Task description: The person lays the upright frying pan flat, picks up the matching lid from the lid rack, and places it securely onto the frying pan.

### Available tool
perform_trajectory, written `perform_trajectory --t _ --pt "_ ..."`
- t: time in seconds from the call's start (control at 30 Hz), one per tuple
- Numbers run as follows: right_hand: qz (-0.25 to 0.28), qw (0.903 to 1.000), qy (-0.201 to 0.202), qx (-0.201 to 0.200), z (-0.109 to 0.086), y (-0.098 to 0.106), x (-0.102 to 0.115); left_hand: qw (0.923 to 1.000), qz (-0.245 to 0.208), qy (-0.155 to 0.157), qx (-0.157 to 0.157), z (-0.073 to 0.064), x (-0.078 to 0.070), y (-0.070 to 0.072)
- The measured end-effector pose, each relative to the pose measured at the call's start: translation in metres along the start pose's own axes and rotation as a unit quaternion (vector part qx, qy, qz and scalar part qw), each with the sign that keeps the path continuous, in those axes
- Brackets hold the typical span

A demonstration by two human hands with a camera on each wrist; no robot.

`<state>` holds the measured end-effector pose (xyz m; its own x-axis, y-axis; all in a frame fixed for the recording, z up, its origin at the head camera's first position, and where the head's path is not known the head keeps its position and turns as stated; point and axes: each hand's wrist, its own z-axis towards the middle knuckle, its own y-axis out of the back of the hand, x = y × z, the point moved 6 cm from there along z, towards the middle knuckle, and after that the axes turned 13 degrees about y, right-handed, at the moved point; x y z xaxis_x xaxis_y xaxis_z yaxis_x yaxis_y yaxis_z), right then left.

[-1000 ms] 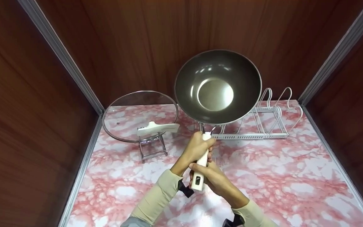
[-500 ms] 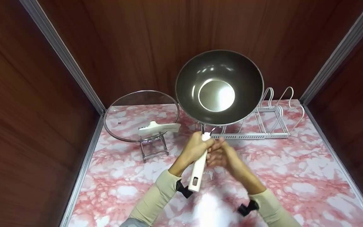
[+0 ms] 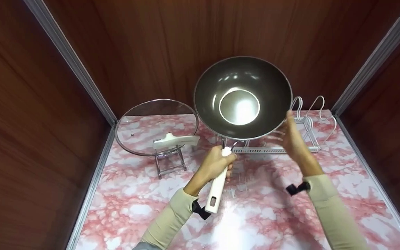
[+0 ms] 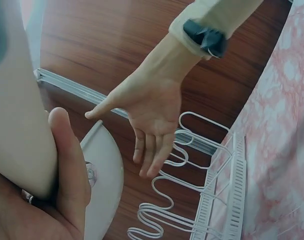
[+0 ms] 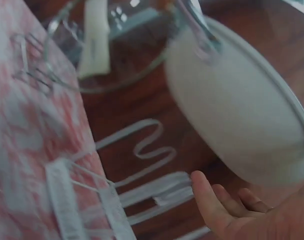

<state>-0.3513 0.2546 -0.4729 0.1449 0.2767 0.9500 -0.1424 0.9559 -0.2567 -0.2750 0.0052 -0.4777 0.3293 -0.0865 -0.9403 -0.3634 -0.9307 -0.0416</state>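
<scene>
A deep wok (image 3: 241, 74), dark inside and pale outside, is held up in front of the back wall. My left hand (image 3: 215, 163) grips its white handle (image 3: 216, 189) near the pan end. At the wok's lower right side is my right hand (image 3: 294, 139), fingers extended; whether it touches the rim is blurred in the head view. In the left wrist view the right hand (image 4: 154, 107) shows its palm and spread thumb. Behind and below the wok stands a white wire rack (image 3: 276, 150), partly hidden by it.
On the left, a glass lid (image 3: 141, 128) with a white handle (image 3: 175, 140) leans upright on a small metal stand (image 3: 170, 170). Brown wood-grain walls (image 3: 134, 52) with metal edges enclose the pink and white marbled tabletop (image 3: 144, 208).
My right hand has let go of the handle and moved up and right to the wok's side. The left hand keeps its grip, and the wok has barely shifted.
</scene>
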Motion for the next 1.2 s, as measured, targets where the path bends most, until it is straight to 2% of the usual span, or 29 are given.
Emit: perform_trajectory --t 0.17,0.27,0.5,0.67,0.9,1.2 --pt "0.012 0.9988 -0.035 -0.033 0.021 0.019 0.018 1.0 -0.003 0.005 0.0 0.0 0.002 0.0" --pt "0.014 0.9976 -0.049 -0.046 0.033 0.024 0.023 1.0 0.002 0.004 -0.009 -0.001 0.003 0.003" --pt "-0.02 0.9975 -0.065 -0.018 0.053 0.028 0.026 0.9998 0.017 -0.01 -0.009 -0.005 0.003 0.006" --pt "-0.008 0.9975 -0.068 0.015 0.063 0.026 0.031 0.9999 0.009 -0.006 0.002 -0.008 0.003 0.006" --pt "-0.002 0.996 -0.079 0.041 0.067 0.025 0.033 0.9998 0.003 0.002 0.019 -0.008 0.003 0.005" --pt "0.028 0.9947 -0.088 0.044 0.068 0.023 0.035 0.9998 0.018 0.004 0.01 -0.008 0.002 0.007"
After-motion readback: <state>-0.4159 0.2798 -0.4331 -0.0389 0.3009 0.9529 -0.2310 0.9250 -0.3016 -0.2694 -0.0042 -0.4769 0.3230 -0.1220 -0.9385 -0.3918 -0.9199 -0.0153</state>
